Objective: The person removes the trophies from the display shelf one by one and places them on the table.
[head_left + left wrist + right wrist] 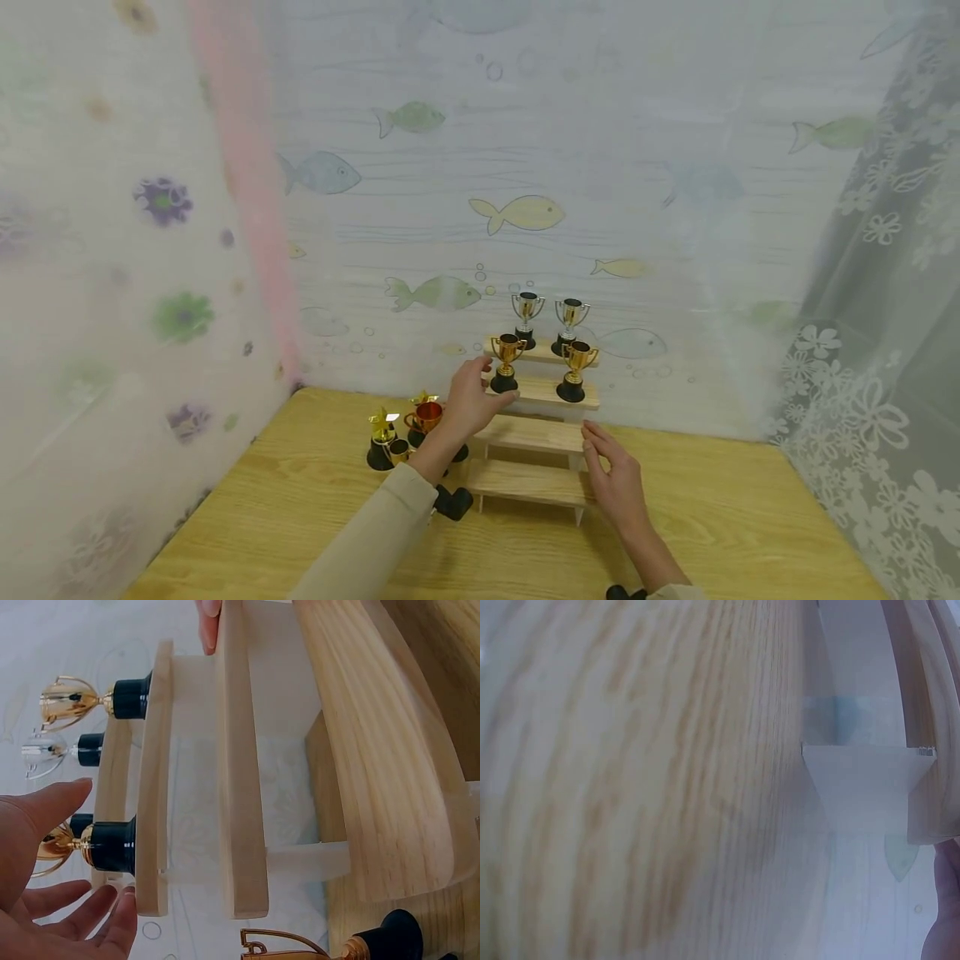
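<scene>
A tiered wooden stand (531,432) has pale planks on white supports. On its second plank from the top are two gold trophy cups with black bases, a left one (507,350) and a right one (577,358). Two silver trophy cups, a left one (527,308) and a right one (572,313), occupy the top plank. My left hand (469,403) is around the left gold cup; in the left wrist view, thumb and fingers are spread either side of its base (112,846). My right hand (619,483) rests at the right end of the lower planks, fingers nearly straight.
Left of the stand, partly behind my left forearm, several trophies stand on the wooden table (262,492): a gold star trophy (382,433), a reddish cup (428,414) and a small gold cup (399,451) among them. A fish-printed sheet (675,250) hangs behind.
</scene>
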`<state>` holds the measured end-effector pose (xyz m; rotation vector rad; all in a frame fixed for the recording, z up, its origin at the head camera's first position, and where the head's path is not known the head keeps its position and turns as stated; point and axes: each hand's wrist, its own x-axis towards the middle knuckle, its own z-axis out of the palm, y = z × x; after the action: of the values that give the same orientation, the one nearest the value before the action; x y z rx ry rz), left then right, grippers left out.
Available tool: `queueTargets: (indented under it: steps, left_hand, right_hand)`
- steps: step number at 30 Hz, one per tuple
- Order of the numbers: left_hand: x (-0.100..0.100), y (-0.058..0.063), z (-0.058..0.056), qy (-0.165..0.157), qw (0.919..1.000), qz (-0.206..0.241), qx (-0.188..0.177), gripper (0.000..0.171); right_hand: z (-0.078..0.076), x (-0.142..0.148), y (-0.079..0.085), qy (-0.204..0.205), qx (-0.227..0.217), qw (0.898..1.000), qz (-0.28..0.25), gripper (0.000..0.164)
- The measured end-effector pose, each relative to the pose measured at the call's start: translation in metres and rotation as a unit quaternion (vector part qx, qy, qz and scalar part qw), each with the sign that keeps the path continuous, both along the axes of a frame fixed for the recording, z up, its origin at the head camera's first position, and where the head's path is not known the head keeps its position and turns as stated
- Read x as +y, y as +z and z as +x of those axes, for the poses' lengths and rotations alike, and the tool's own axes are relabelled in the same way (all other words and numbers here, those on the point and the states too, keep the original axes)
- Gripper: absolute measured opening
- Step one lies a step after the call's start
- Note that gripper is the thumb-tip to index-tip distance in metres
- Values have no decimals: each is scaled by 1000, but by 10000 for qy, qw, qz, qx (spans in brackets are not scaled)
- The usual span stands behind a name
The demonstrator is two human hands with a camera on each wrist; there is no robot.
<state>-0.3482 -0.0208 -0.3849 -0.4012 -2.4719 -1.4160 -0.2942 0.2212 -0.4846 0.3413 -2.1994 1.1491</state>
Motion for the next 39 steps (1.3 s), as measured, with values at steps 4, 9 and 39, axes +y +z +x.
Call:
queueTargets:
  steps: [4, 9, 39]
  left_hand:
    - [2, 0, -3, 71, 9999, -93, -11, 64]
    - [5, 0, -5, 136, 9998, -159, -63, 59]
    - [14, -10, -16, 646, 9959, -545, 338, 36]
  right_hand:
    - [0, 0, 0, 8, 30, 10000, -8, 28]
    - [-1, 0, -1, -14, -62, 10000, -24, 30]
    - [-4, 2, -5, -1, -80, 10000, -28, 30]
